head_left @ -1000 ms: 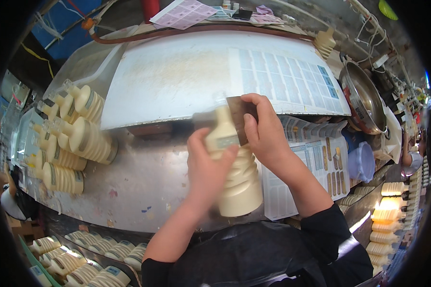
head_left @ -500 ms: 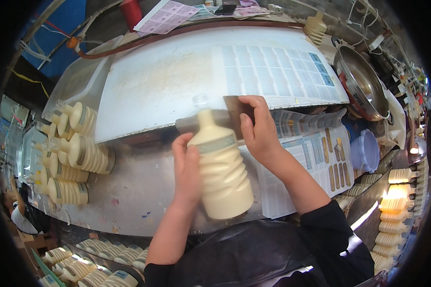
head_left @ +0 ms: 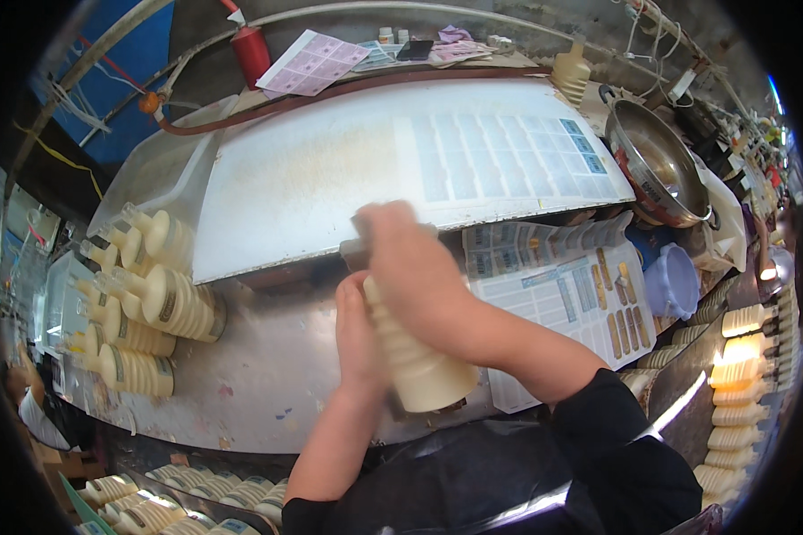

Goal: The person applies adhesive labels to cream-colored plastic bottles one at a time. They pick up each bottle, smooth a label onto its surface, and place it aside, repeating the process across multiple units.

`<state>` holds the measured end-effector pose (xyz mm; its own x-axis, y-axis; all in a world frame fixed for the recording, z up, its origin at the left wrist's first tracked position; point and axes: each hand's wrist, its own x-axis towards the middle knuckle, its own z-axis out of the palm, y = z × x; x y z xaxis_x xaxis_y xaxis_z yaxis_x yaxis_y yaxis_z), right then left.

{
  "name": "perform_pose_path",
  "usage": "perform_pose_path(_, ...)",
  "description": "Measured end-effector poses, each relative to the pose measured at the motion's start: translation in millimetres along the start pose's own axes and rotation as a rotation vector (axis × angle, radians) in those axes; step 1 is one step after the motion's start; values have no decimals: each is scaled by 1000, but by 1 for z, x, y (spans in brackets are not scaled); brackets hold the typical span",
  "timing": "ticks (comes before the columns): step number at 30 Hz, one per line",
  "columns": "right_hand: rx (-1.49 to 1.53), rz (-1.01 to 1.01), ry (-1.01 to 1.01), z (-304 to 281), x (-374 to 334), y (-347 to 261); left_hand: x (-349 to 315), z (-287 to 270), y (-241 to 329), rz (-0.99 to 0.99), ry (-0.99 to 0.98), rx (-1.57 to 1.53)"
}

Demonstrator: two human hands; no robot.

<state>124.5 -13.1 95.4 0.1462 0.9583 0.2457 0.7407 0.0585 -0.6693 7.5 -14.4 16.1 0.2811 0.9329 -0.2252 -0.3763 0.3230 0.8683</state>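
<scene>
A cream plastic bottle (head_left: 424,379) with ridged sides lies tilted before me, its base toward me. My left hand (head_left: 359,334) grips it along its left side. Across its upper part reaches my right hand (head_left: 410,263), blurred, the fingers closed on a dark flat piece (head_left: 363,225) that shows at the fingertips. The hands hide the bottle's neck and label band. Just beyond them, at the edge of a white board (head_left: 303,178), a grey pad (head_left: 355,259) is partly covered.
Several similar bottles (head_left: 178,303) are stacked at left. On the board lies a label sheet (head_left: 500,160). Printed sheets (head_left: 544,312) with small brown strips (head_left: 622,332) lie right, near a lavender bucket (head_left: 672,283) and a metal pan (head_left: 656,160). More bottles fill trays below.
My right hand has swung left with the dark flat piece, from beside the bottle to across its upper part. My left hand still holds the bottle.
</scene>
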Motion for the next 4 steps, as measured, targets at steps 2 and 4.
perform_pose_path(2, 169, 29, 21, 20, 4, -4, 1, 0, -1, 58, -138, -32)
perform_pose_path(4, -72, -114, 51, 34, 8, -11, 6, 11, 0, 153, -154, 107)
